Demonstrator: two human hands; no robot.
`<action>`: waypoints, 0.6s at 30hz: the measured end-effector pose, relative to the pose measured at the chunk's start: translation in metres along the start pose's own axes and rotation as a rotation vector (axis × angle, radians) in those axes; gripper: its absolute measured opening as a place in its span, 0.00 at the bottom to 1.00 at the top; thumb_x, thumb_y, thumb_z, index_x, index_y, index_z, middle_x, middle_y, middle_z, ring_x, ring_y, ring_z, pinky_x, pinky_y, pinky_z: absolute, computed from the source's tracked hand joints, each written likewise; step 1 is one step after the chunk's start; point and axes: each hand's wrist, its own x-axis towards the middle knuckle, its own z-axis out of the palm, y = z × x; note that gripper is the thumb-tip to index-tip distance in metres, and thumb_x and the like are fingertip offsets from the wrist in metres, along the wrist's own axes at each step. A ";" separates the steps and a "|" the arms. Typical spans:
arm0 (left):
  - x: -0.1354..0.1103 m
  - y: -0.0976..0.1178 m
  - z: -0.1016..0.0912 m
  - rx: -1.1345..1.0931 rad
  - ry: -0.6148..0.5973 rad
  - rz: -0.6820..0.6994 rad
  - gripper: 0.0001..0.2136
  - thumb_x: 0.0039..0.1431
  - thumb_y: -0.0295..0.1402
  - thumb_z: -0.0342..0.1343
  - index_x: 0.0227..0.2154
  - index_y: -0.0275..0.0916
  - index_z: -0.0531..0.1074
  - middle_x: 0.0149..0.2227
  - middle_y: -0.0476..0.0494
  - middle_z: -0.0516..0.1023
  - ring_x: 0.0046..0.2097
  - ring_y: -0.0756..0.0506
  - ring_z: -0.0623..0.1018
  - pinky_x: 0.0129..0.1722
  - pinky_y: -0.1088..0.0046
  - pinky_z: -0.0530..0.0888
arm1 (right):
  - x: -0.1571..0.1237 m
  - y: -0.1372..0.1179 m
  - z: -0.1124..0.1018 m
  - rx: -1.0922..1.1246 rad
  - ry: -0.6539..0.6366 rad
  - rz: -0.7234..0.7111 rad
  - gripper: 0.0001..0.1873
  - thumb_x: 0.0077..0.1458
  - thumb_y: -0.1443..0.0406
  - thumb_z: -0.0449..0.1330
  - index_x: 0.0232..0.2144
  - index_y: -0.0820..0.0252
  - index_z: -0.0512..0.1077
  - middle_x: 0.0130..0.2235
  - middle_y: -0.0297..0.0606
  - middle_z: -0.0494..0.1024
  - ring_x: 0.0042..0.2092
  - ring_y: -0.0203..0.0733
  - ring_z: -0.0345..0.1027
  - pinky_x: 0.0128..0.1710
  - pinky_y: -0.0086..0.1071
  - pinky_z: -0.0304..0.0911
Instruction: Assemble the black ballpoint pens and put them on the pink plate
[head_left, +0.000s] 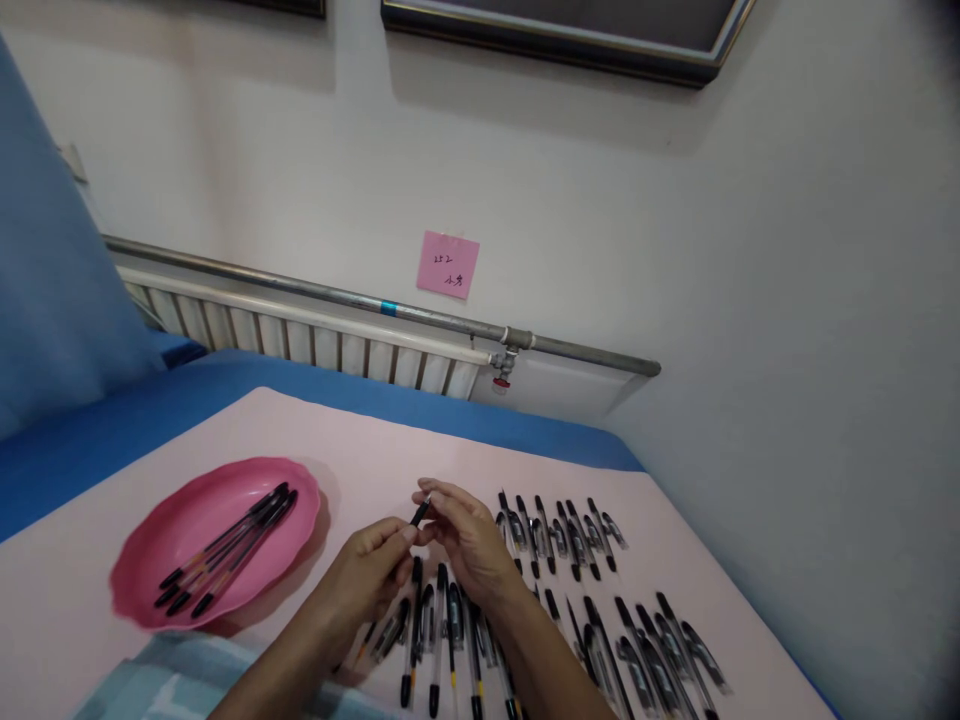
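Note:
My left hand (373, 565) pinches a dark pen piece (421, 511) between thumb and fingers, just above the pink mat. The fingers of my right hand (471, 540) close around the upper end of that same piece. Most of its length is hidden by the hands, so I cannot tell whether it is a whole pen. Beneath and beside my wrists lie loose pen parts (437, 640): clear barrels with black ends, clear-and-black caps and thin refills. To the left, a pink scalloped plate (135, 580) holds several capped black pens (225, 555).
More pen parts (574, 540) lie in rows on the right, with another group (660, 650) nearer me. A light blue cloth (172, 675) rests at the front left. Behind the pink mat (360, 450) are a blue surface edge (420, 405), a radiator (322, 345) and a pipe.

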 end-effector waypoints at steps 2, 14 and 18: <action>-0.003 0.002 0.001 0.030 0.004 -0.023 0.16 0.49 0.46 0.49 0.32 0.38 0.66 0.15 0.60 0.56 0.15 0.57 0.46 0.15 0.80 0.43 | 0.000 -0.001 0.000 0.028 0.002 -0.004 0.10 0.41 0.62 0.63 0.28 0.63 0.76 0.31 0.40 0.75 0.28 0.35 0.63 0.26 0.28 0.57; 0.002 -0.007 -0.003 0.162 0.069 0.008 0.17 0.46 0.50 0.51 0.26 0.39 0.65 0.16 0.59 0.53 0.15 0.57 0.49 0.15 0.81 0.46 | -0.001 -0.001 0.000 -0.073 0.034 -0.068 0.08 0.42 0.62 0.61 0.24 0.62 0.75 0.26 0.35 0.73 0.25 0.32 0.60 0.26 0.27 0.55; 0.002 -0.009 -0.003 0.222 0.116 0.059 0.17 0.46 0.49 0.53 0.24 0.38 0.65 0.16 0.58 0.56 0.16 0.57 0.53 0.16 0.82 0.48 | -0.001 -0.002 -0.002 -0.120 0.095 -0.052 0.07 0.41 0.62 0.62 0.22 0.61 0.73 0.21 0.31 0.71 0.23 0.31 0.59 0.25 0.26 0.54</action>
